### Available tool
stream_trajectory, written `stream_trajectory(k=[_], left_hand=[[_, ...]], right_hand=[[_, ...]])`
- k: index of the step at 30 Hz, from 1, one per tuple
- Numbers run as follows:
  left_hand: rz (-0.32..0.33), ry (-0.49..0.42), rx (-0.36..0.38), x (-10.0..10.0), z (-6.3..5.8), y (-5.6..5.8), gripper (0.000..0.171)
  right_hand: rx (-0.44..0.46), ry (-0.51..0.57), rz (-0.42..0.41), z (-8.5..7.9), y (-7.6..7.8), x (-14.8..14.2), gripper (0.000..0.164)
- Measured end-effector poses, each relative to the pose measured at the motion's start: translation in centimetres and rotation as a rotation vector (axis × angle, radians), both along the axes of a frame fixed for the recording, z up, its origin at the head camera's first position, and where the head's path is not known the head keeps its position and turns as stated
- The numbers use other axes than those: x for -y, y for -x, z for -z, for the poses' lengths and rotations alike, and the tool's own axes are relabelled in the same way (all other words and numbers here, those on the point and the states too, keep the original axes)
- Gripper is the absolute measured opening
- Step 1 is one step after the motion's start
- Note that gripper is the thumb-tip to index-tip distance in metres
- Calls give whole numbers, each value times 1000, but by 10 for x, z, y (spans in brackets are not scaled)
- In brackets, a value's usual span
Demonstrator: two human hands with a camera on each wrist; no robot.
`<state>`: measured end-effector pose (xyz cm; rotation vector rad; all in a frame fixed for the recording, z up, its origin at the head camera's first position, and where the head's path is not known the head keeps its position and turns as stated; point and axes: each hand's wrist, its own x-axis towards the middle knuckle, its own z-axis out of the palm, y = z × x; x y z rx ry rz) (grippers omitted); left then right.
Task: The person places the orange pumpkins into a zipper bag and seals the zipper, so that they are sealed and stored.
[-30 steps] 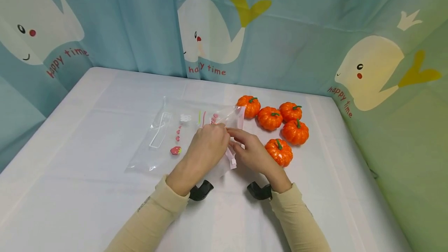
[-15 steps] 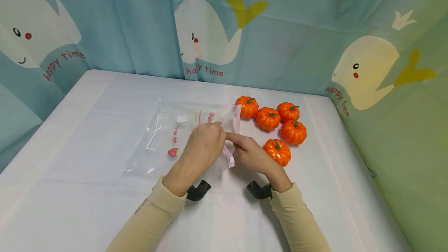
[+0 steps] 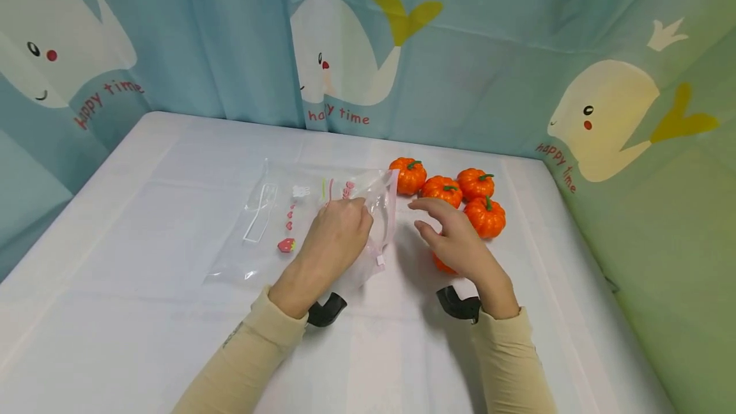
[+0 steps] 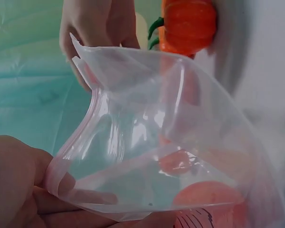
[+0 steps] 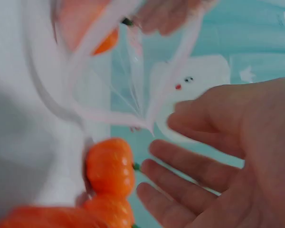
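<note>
A clear plastic zip bag (image 3: 282,209), printed with a strawberry and small hearts, lies on the table with its pink-edged mouth towards the right. My left hand (image 3: 339,225) pinches one edge of that mouth, and the left wrist view shows the mouth (image 4: 92,102) standing apart. Beside it, my right hand (image 3: 460,241) hovers with loosely bent, spread fingers and holds nothing. Under the right hand, an orange toy pumpkin (image 3: 441,264) with a green stem is mostly hidden. A white slider (image 3: 380,260) sits at the near end of the bag's mouth.
Several more orange pumpkins (image 3: 485,217) cluster behind the right hand, one pumpkin (image 3: 408,176) close to the bag's far corner. A white cloth covers the table (image 3: 144,260). A blue-green curtain (image 3: 483,94) with whale prints hangs behind and along the sides.
My right hand has let go of the bag's mouth and moved right, over the nearest pumpkin. The left hand stays at the bag, whose mouth now gapes wider.
</note>
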<state>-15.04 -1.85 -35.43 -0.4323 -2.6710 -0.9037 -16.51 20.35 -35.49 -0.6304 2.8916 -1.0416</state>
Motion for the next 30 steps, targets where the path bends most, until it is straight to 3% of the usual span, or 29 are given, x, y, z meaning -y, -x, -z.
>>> stream_trajectory(k=[10, 17, 21, 30], left_hand=[[-7, 15, 12, 3, -1, 0, 32], [6, 2, 41, 3, -2, 1, 33], [13, 1, 56, 3, -2, 1, 34], [4, 12, 53, 3, -3, 1, 34]], right_hand=[[125, -111, 42, -9, -2, -28, 44], [278, -303, 66, -17, -10, -41, 70], [359, -387, 84, -15, -10, -41, 74], [388, -413, 133, -9, -6, -37, 73]])
